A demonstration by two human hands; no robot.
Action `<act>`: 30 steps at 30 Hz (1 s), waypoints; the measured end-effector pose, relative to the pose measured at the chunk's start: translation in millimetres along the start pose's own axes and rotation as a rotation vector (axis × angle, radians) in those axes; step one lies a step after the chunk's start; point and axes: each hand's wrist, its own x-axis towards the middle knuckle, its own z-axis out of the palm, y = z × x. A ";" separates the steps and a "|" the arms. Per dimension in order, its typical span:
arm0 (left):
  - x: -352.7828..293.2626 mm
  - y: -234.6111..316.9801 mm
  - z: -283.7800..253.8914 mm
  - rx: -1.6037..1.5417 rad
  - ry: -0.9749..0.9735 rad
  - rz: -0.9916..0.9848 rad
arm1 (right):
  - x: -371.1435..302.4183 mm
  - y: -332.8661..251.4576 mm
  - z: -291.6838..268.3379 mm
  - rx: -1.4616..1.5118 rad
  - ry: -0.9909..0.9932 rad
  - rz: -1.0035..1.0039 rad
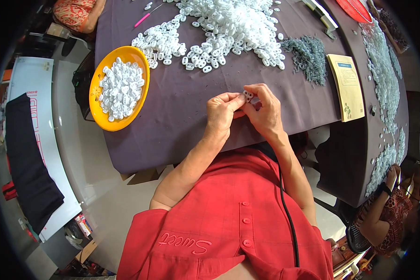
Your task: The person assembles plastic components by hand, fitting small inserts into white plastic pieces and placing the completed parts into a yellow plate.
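Note:
Close in front of me, above the near part of the table, my left hand (220,111) and my right hand (269,111) meet at the fingertips. Between them they pinch a small white oval plastic piece with holes (248,95). The fingers cover part of it, and the lower fingers of both hands are curled in. To the left, a yellow oval plate (96,105) holds many similar white pieces (121,88). Beyond my hands a large heap of these pieces (238,30) spreads over the dark cloth, with a smaller heap (161,42) beside it.
Grey scraps (312,58) and a yellow booklet (346,88) lie to the right. A pink-handled tool (143,19) lies at the far left. More pieces cover the right-hand table (380,70), near a red basket (354,10). People sit at lower right (382,219) and upper left (74,14).

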 end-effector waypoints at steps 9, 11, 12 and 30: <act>3.0 2.5 -6.4 0.041 -0.152 -0.058 | -0.5 3.6 -2.1 0.047 -0.041 -0.032; 7.2 -1.3 -8.9 0.123 -0.152 -0.006 | -0.3 2.3 -1.4 0.047 -0.052 -0.034; 7.4 -2.4 -8.5 0.123 -0.152 -0.007 | -0.4 1.0 -1.5 0.032 -0.050 -0.032; 9.6 3.2 -10.2 0.183 -0.164 -0.040 | -1.9 2.9 -3.6 0.006 -0.062 -0.046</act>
